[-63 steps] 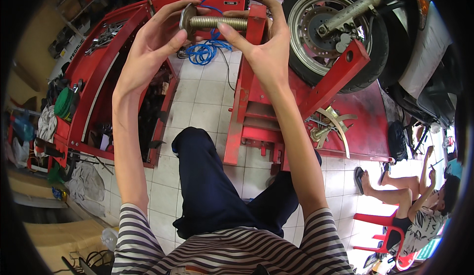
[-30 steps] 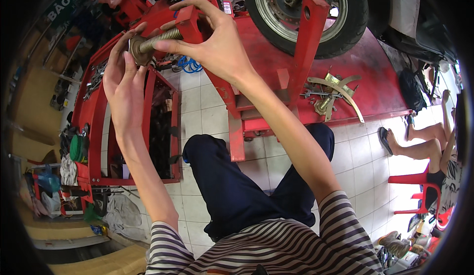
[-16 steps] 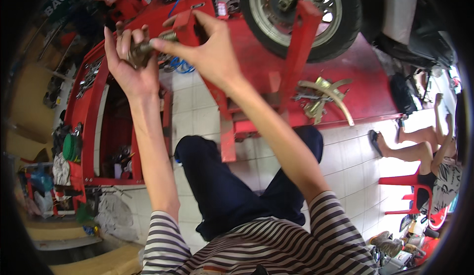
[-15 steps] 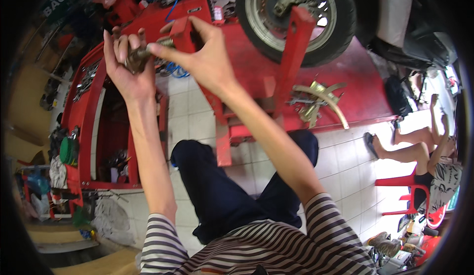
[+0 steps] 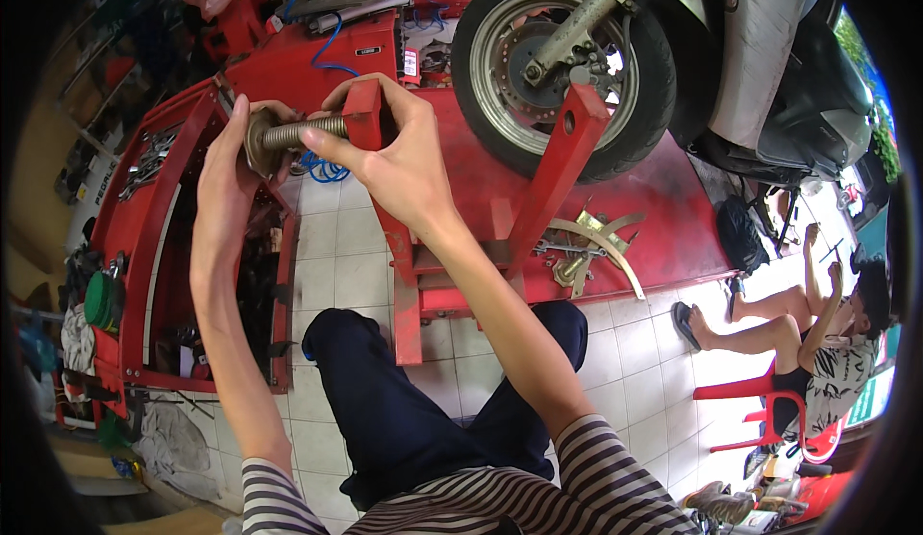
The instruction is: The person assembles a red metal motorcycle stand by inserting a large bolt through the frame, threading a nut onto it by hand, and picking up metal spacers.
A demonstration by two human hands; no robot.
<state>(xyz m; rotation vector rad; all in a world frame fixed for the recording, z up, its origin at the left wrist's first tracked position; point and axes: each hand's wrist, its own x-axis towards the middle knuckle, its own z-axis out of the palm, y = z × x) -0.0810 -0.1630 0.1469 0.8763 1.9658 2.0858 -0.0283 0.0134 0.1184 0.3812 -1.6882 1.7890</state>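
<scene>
While a red tool cart [image 5: 135,338] stands at the far left, the left hand [image 5: 223,189] is curled around the round plate [image 5: 258,143] of a threaded screw [image 5: 300,133]. That screw slants slightly up rightward (thread bare between the hands) to a red upright [image 5: 363,115], whose head the right hand [image 5: 409,165] grasps, thumb against the thread. Further right, a second red upright [image 5: 560,146] leans before a motorbike wheel [image 5: 521,56].

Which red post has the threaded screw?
The left post, cupped by the right hand: the threaded screw juts from it. The other post shows a bare hole.
</scene>
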